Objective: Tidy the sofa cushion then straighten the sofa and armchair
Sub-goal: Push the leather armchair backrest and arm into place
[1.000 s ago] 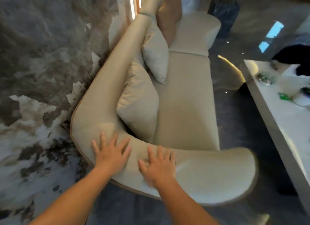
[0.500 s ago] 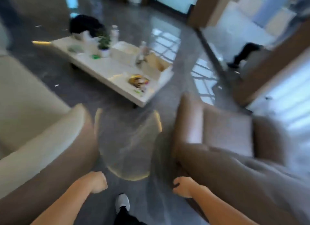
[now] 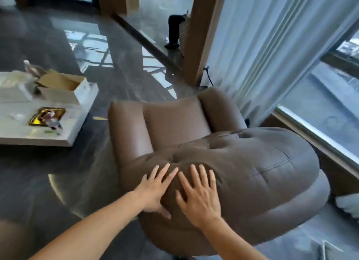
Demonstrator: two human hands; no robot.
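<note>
A brown leather armchair (image 3: 252, 174) fills the middle of the view, seen from behind its padded backrest, with its seat and two arms pointing away from me. My left hand (image 3: 155, 190) lies flat on the left part of the backrest, fingers spread. My right hand (image 3: 200, 195) presses flat beside it, fingers spread, holding nothing. The two hands nearly touch. The sofa and its cushions are out of view.
A low white coffee table (image 3: 64, 135) stands to the left with an open cardboard box (image 3: 64, 87) and a gold tray (image 3: 46, 116). Pale curtains (image 3: 272, 46) and a window run along the right. A wooden pillar (image 3: 202, 30) and a person's legs (image 3: 173, 30) are beyond, on glossy dark floor.
I have turned from the beige sofa's armrest to the brown armchair. Both hands left the sofa, swung past as loose fists, and now rest flat on the armchair's backrest.
</note>
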